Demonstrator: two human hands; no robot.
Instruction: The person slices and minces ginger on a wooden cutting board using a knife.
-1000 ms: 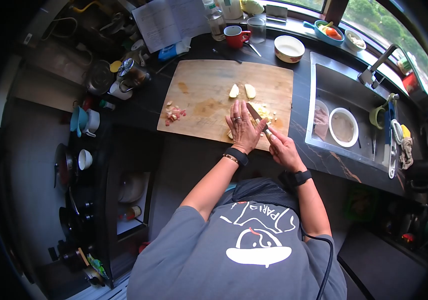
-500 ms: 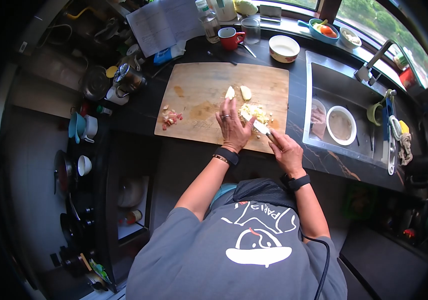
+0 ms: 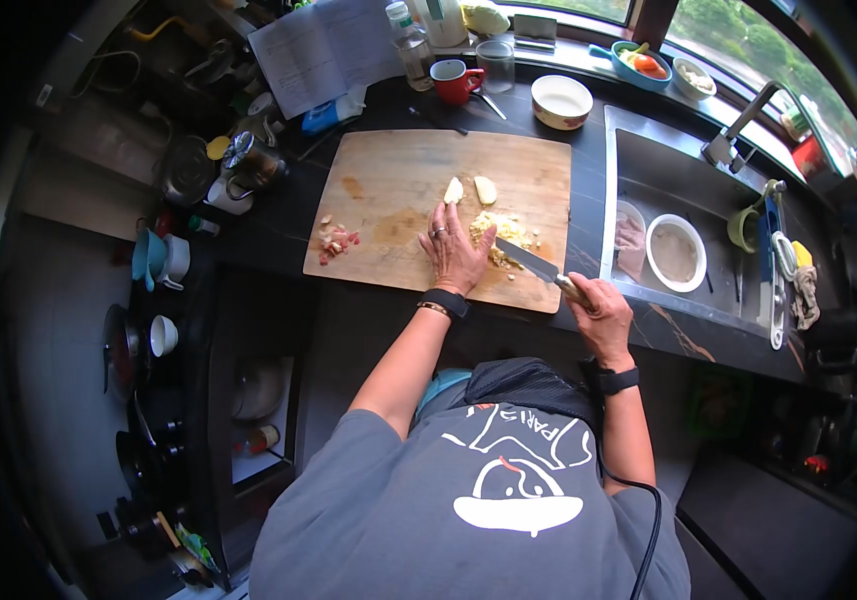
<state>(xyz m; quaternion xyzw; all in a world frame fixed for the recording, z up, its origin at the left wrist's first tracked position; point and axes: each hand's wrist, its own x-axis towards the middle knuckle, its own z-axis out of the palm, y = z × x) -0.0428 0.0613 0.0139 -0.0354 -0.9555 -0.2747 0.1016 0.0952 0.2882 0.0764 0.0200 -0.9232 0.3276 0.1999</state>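
My right hand [image 3: 602, 316] is closed around the handle of a kitchen knife [image 3: 530, 262]. The blade points left, just below a pile of finely chopped pale-yellow bits [image 3: 491, 226] on the wooden cutting board [image 3: 378, 165]. My left hand [image 3: 456, 254] lies on the board with fingers stretched, its thumb close to the blade's tip. Its fingertips reach the lower end of a pale, peeled piece [image 3: 453, 190]; whether they press on it I cannot tell. A second pale piece [image 3: 485, 190] sits just right of that one. Small pink chopped bits [image 3: 336, 240] lie at the board's left edge.
To the right is a sink [image 3: 648, 150] holding a white bowl [image 3: 675, 252]. Behind the board stand a red mug [image 3: 456, 82], a drinking glass [image 3: 495, 67], a clear bottle [image 3: 409, 45] and a patterned bowl [image 3: 560, 102]. A blue dish of vegetables [image 3: 640, 64] rests on the sill.
The knife has pulled back from the chopped pile toward the lower right with my right hand. My left hand has shifted slightly left and its thumb is farther from the knife handle.
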